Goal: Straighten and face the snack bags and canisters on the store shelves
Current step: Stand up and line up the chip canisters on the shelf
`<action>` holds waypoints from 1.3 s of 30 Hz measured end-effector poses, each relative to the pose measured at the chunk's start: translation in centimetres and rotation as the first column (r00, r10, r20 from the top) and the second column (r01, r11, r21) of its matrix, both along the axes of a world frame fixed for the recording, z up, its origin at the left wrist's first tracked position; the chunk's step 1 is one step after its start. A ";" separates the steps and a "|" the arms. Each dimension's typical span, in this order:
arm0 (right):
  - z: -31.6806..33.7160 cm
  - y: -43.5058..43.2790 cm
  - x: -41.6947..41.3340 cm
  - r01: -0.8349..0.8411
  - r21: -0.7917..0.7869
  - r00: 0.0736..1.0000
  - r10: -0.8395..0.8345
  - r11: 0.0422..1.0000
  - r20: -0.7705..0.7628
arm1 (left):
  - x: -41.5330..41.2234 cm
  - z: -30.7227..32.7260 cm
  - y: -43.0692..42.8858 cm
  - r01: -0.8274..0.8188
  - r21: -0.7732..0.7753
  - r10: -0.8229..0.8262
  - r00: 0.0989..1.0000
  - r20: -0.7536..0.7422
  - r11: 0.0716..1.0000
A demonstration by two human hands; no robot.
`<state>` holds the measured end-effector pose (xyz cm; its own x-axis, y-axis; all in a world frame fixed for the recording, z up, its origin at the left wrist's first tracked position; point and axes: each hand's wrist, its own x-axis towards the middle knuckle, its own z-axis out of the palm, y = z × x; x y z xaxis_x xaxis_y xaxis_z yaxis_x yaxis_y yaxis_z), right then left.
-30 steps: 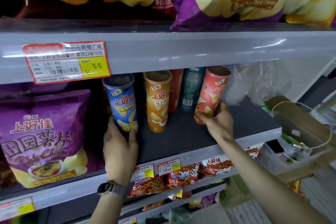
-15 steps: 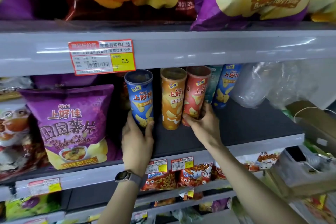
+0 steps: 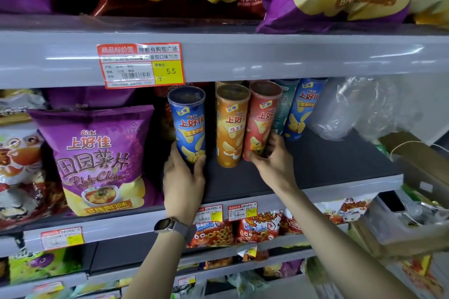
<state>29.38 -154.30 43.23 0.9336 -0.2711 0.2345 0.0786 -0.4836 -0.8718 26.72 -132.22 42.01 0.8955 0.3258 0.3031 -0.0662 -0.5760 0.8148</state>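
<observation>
The tall red cardboard snack canister [image 3: 261, 119], clasped low in the curled right grip [image 3: 272, 160], has been drawn close beside the orange cardboard canister [image 3: 230, 126] just left of that grip, the left grip [image 3: 184, 177] still clasping the blue cardboard canister [image 3: 189, 124], so the row appears nearly faced.

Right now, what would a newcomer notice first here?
Three canisters line the dark shelf: a blue canister, an orange canister, a red canister. The left hand grips the blue one's base; the right hand grips the tilted red one. A large purple chip bag stands left of them.
</observation>
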 end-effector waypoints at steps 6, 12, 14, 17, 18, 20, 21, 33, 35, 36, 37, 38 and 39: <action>0.4 0.0 -3.3 0.095 -0.072 0.991 -0.087 0.993 0.102 | -0.4 0.5 0.6 0.051 -0.055 -0.050 0.999 0.020 0.997; 2.8 1.8 -7.2 -0.188 0.017 0.978 0.186 0.982 0.096 | -3.9 1.9 0.2 0.144 -0.031 -0.140 0.985 0.099 0.989; 3.6 2.8 -8.6 -0.332 0.086 0.943 0.327 0.940 0.067 | -5.3 2.7 -0.9 0.211 0.018 -0.211 0.972 0.106 0.977; 3.4 3.6 -9.7 -0.332 0.153 0.942 0.319 0.931 0.105 | -7.0 3.6 -3.0 0.319 0.046 -0.323 0.940 0.111 0.947; 3.4 3.6 -9.8 -0.299 0.168 0.952 0.280 0.939 0.127 | -7.1 3.7 -3.6 0.350 0.049 -0.353 0.928 0.114 0.935; 3.4 2.9 -9.8 -0.234 0.193 0.966 0.205 0.953 0.159 | -6.7 3.9 -4.8 0.400 0.058 -0.404 0.908 0.111 0.915; 3.5 2.5 -9.8 -0.209 0.193 0.969 0.178 0.958 0.170 | -6.5 4.1 -5.2 0.420 0.057 -0.424 0.899 0.110 0.906; 1.9 -8.0 -4.7 0.116 0.045 0.981 -0.121 0.992 0.149 | 0.3 2.0 -4.1 0.216 -0.126 -0.208 0.975 0.076 0.968; 1.6 -9.7 -3.4 0.156 -0.023 0.982 -0.153 0.987 0.115 | 0.9 1.4 -4.1 0.231 -0.124 -0.232 0.973 0.008 0.965; 1.5 -10.4 -2.8 0.164 -0.051 0.983 -0.159 0.985 0.095 | 1.1 1.2 -4.1 0.237 -0.124 -0.240 0.971 -0.013 0.964; 1.5 -11.0 -2.2 0.163 -0.066 0.985 -0.158 0.984 0.069 | 1.3 1.1 -4.2 0.245 -0.120 -0.249 0.968 -0.024 0.962; 1.4 -11.5 -1.8 0.154 -0.076 0.988 -0.152 0.985 0.041 | 1.3 0.9 -4.2 0.254 -0.112 -0.258 0.966 -0.023 0.961; 1.4 -11.9 -1.4 0.141 -0.083 0.990 -0.140 0.986 0.017 | 1.3 0.8 -4.2 0.267 -0.098 -0.269 0.963 -0.015 0.959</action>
<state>27.99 -166.18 44.66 0.8847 -0.3784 0.2723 0.0142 -0.5620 -0.8270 28.05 -136.46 42.78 0.9615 0.0986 0.2564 -0.1842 -0.4610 0.8681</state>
